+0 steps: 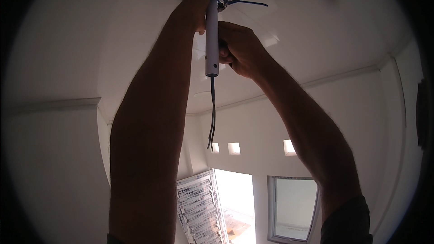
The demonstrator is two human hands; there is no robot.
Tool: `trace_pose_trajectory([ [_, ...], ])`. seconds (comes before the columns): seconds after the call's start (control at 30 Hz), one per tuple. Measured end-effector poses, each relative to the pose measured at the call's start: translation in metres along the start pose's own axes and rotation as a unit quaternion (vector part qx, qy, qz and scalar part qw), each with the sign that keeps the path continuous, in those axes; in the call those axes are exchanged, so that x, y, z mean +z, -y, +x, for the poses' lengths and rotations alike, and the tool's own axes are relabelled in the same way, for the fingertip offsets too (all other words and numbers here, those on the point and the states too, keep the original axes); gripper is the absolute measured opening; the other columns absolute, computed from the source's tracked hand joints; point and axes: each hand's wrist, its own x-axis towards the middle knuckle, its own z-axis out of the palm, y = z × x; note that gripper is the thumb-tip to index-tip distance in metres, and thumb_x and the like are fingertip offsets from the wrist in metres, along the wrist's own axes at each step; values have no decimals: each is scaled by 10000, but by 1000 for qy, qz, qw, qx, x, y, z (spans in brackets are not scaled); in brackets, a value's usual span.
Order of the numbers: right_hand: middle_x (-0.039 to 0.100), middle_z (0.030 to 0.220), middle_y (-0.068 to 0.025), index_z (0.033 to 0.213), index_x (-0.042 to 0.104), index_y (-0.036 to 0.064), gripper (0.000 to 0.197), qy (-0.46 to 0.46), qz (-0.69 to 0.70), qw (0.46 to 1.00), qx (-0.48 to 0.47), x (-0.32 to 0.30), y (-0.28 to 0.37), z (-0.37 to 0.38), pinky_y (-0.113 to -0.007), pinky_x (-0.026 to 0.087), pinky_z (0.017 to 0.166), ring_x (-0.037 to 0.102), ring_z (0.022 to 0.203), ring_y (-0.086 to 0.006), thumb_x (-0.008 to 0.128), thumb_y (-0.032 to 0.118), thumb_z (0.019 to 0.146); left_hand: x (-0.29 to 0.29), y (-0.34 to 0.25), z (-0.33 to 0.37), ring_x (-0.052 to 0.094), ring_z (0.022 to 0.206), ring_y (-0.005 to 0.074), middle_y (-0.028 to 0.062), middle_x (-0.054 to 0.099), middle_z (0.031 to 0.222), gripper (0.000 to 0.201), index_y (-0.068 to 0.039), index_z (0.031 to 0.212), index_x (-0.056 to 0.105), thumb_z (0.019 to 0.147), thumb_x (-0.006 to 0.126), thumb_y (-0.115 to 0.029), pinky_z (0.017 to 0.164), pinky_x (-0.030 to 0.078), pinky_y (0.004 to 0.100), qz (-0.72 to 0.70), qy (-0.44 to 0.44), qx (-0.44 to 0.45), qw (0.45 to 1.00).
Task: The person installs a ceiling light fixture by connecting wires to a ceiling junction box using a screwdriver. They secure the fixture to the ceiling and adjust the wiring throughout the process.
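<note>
A white downrod (212, 40) hangs upright from the ceiling, with small holes near its lower end. Two dark wires (213, 108) dangle out of its bottom. My left hand (202, 2) is raised to the ceiling and closed at the rod's upper end, its fingers partly hidden there. Beside it a dark metal fitting (223, 2) shows, and blue wire (248, 3) sticks out to the right. Just right of the rod, my right hand (239, 47) has its fingers curled. Something dark sits in that grip, too shadowed to name.
The white ceiling (113, 40) spreads around my hands. Below, a door panel with a printed covering (199, 208) stands beside a bright doorway (237, 194). A framed window (294, 208) is to its right, with small square openings (233, 148) higher in the wall.
</note>
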Motion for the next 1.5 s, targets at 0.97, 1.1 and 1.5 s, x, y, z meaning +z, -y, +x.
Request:
trace_pose_trajectory([
  [0.97, 511, 615, -36, 1189, 660, -35, 285, -118, -79, 988, -66, 2, -1, -4, -258, 234, 383, 354, 427, -64, 522, 58, 957, 3, 0, -6, 184, 1477, 444, 206, 446, 1465, 416, -135, 1155, 649, 805, 694, -354, 1084, -54, 797, -21, 42, -36, 998],
  [1.1, 507, 611, -27, 1159, 679, -17, 259, -82, -139, 986, -39, -1, 6, -8, -252, 238, 379, 354, 421, -61, 531, 80, 969, 14, -7, -18, 237, 1456, 422, 195, 493, 1410, 411, -123, 1154, 646, 819, 689, -356, 1087, -45, 795, -13, 10, -54, 998],
  [1.5, 476, 598, -15, 1167, 663, -13, 263, -115, -34, 992, -23, 4, -2, -8, -263, 233, 386, 298, 415, -79, 519, 97, 976, 14, 2, -7, 431, 1239, 351, 149, 566, 1212, 313, -136, 1078, 643, 826, 679, -319, 1061, 91, 790, -50, -11, -32, 998],
])
